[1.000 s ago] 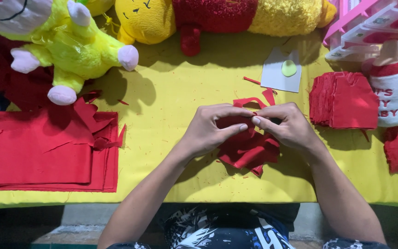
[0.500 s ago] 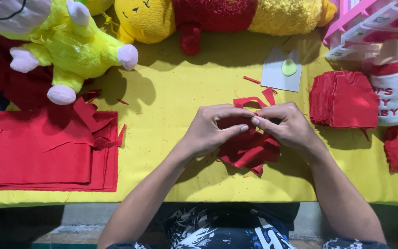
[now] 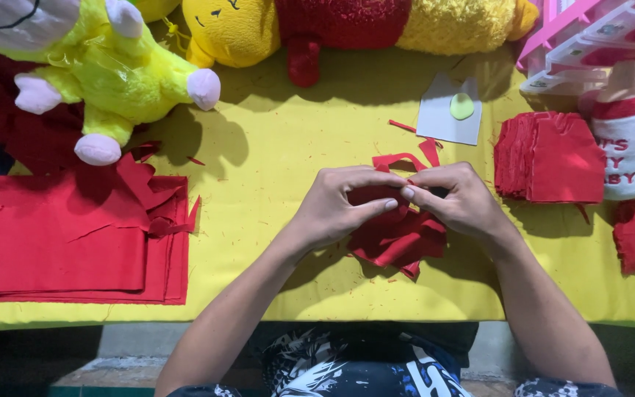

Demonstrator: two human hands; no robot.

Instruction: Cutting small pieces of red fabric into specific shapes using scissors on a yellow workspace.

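We see the left hand [image 3: 336, 206] and right hand [image 3: 458, 200] meet fingertip to fingertip over a small heap of red fabric pieces [image 3: 395, 237] on the yellow table [image 3: 295, 140], both pinching the topmost piece, presumably to steady it; a flat red cloth stack [image 3: 67, 239] lies left, a cut stack [image 3: 549, 158] right, within reach.

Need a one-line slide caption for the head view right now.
Both hands, left hand and right hand, pinch small red fabric pieces on a yellow table, stacked red cloth alongside.
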